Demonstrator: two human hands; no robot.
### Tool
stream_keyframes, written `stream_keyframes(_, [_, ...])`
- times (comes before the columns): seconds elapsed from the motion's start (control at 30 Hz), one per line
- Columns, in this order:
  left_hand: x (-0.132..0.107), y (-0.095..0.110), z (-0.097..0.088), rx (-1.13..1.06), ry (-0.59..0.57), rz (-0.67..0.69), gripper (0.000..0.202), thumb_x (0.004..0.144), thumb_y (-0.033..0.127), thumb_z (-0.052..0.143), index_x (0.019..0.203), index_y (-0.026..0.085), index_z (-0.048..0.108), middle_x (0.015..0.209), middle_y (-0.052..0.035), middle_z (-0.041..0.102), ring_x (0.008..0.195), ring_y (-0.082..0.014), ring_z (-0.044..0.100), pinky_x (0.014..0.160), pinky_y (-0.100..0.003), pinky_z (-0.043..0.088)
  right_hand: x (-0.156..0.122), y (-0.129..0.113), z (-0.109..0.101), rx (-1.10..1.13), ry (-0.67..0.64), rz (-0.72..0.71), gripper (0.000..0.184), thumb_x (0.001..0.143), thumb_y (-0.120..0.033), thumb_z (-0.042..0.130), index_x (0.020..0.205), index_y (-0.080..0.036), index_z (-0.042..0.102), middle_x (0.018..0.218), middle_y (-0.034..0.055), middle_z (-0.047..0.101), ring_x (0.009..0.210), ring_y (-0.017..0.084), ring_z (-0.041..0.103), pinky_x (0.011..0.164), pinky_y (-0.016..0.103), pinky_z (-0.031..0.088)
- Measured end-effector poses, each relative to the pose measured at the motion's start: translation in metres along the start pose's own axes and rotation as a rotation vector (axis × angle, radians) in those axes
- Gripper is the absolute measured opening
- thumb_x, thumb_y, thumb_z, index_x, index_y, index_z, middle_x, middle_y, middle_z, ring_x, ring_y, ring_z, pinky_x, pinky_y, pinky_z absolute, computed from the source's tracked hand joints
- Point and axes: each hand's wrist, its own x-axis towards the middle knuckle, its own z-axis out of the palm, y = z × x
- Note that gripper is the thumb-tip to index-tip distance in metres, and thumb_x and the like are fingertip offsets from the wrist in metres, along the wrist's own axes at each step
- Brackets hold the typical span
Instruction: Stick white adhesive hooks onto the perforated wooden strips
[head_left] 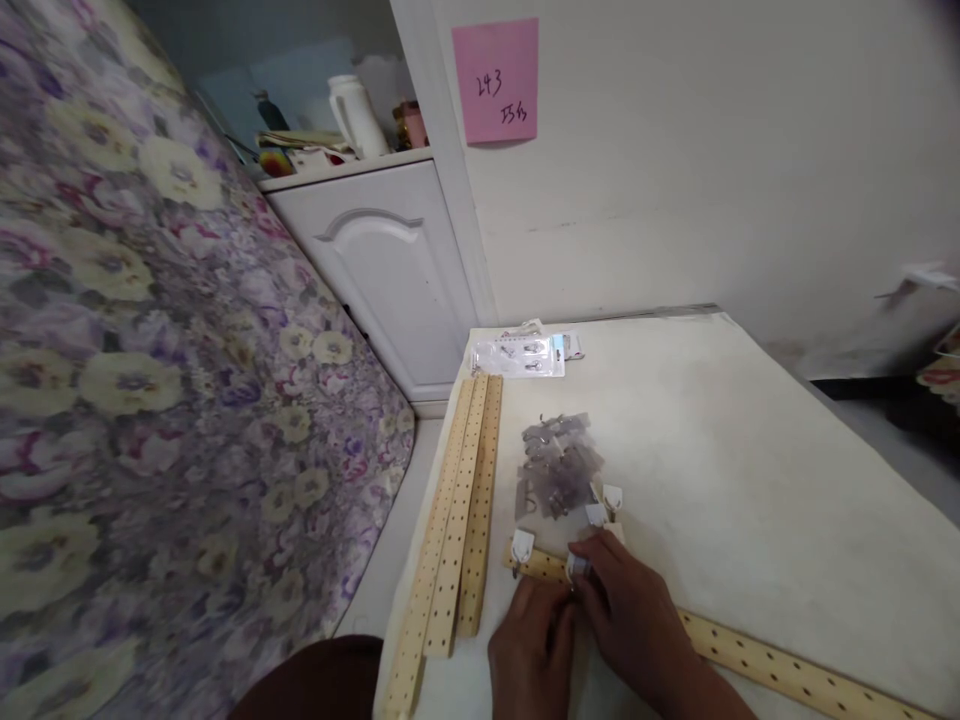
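A perforated wooden strip [780,665] lies slantwise across the near part of the table, passing under my right hand. My left hand [531,645] is closed, its curled fingertips at the near edge of the strip's left end. My right hand [637,612] comes over the strip, thumb and fingers pinched on a small white tag [577,568]; its fastening is hidden by the fingers. Another white tag with a metal ring [523,546] sits on the strip's left end. Beyond my right fingers lie more white tags [612,498], some partly covered.
Several small clear bags with metal pieces [559,465] lie in a pile beyond the hands. Three perforated wooden strips [457,520] lie along the table's left edge. Clear blister packs [519,356] rest at the back. A floral curtain [187,350] hangs left; a wall [637,200] stands behind.
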Motion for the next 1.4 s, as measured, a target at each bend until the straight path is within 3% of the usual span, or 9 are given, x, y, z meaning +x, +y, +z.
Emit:
stream_keyframes(0.6, [0.002,0.000,0.002,0.037,0.006,0.035,0.015,0.086,0.016,0.055,0.092,0.023,0.067,0.086,-0.0026,0.069,0.079,-0.0152,0.067,0.071,-0.023,0.055,-0.001,0.000,0.000,0.019,-0.041,0.022,0.023,0.086,-0.013,0.041,0.103,-0.022,0.054,0.103,0.0070,0.061,0.088,0.020,0.063,0.078,0.036,0.053])
stream_keyframes(0.83, [-0.001,-0.010,0.004,0.126,0.014,0.087,0.029,0.085,0.019,0.057,0.112,0.024,0.064,0.095,-0.0053,0.069,0.085,-0.0167,0.069,0.073,-0.024,0.058,-0.001,-0.003,-0.001,0.012,-0.045,0.033,0.022,0.086,-0.012,0.040,0.100,-0.022,0.055,0.103,0.0070,0.061,0.089,0.020,0.063,0.079,0.036,0.053])
stream_keyframes(1.4, [-0.003,-0.017,0.009,0.156,0.009,0.123,0.023,0.091,0.023,0.050,0.109,0.023,0.064,0.093,-0.0055,0.069,0.084,-0.0158,0.068,0.072,-0.023,0.056,0.002,-0.006,-0.002,0.034,-0.090,0.068,0.022,0.088,-0.015,0.037,0.098,-0.020,0.056,0.098,0.0076,0.059,0.086,0.020,0.062,0.078,0.036,0.052])
